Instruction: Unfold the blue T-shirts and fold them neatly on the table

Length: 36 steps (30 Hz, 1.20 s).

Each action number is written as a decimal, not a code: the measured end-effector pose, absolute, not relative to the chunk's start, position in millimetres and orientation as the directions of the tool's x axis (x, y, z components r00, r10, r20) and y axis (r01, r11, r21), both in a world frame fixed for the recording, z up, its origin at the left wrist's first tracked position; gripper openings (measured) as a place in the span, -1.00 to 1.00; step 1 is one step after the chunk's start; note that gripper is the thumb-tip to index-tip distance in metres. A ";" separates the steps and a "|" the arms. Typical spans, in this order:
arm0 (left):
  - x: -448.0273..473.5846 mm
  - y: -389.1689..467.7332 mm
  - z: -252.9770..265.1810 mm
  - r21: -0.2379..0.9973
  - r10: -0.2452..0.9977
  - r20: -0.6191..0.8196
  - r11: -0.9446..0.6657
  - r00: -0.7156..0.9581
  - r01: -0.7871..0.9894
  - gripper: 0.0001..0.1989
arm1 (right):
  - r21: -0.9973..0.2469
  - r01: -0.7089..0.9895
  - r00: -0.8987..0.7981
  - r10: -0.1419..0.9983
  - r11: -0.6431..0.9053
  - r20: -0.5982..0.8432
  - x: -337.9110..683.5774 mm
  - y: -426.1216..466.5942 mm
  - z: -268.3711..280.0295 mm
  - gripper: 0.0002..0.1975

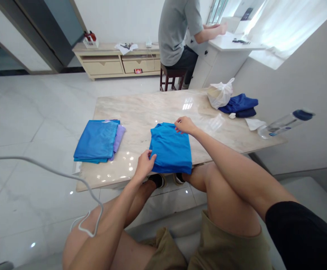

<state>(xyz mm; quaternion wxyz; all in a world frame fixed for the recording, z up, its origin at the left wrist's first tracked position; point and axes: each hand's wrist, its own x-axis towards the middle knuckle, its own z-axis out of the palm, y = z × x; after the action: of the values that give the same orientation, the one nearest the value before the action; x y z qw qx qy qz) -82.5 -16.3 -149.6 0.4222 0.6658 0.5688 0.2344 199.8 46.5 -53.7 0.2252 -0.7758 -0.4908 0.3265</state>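
A folded bright blue cloth garment [171, 148] lies at the near edge of the table, its lower edge reaching the tabletop's rim. My left hand [145, 164] rests at its left side, with the thumb over the cloth's edge and a gap between thumb and forefinger. At the far right corner, my right hand [186, 125] has loosely bent, parted fingers whose tips touch or hover just over the fabric. To the left lies a neat stack of folded blue garments [97, 140], with a purple cloth [119, 135] sticking out on its right.
On the marble-patterned table [135, 107] stand a white plastic bag [221, 93], dark blue cloth [240, 105] and a clear bottle [284, 123] at the right. A pale cable [53, 170] hangs at the left. Beyond the table, a person [177, 33] sits on a stool by a white desk.
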 end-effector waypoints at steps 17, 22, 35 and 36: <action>-96.6 -21.7 -88.8 0.305 0.851 -0.413 -0.206 0.324 0.930 -0.63 | -0.135 0.980 0.098 0.944 -0.147 -0.316 212.5 81.4 -98.8 -0.40; -103.9 -18.3 -90.4 0.381 0.880 -0.348 -0.182 0.323 0.907 -0.63 | -0.170 0.974 0.068 0.916 -0.147 -0.396 215.8 100.5 -98.3 -0.51; -111.3 -15.6 -117.6 0.458 0.919 -0.068 -0.318 0.389 0.830 -0.64 | 0.061 0.993 0.114 0.968 -0.102 -0.224 213.0 83.1 -65.1 -0.61; -110.7 -16.6 -118.9 0.465 0.897 -0.036 -0.375 0.441 0.802 -0.61 | 0.063 0.997 0.067 0.949 -0.050 -0.307 208.7 73.7 -59.6 -0.65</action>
<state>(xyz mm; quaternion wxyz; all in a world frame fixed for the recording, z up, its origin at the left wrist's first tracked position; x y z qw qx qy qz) -110.7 -16.6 -118.9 0.2127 0.8216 0.5169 0.1117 208.7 73.7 -59.6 -0.1297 -0.7187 -0.6770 0.0913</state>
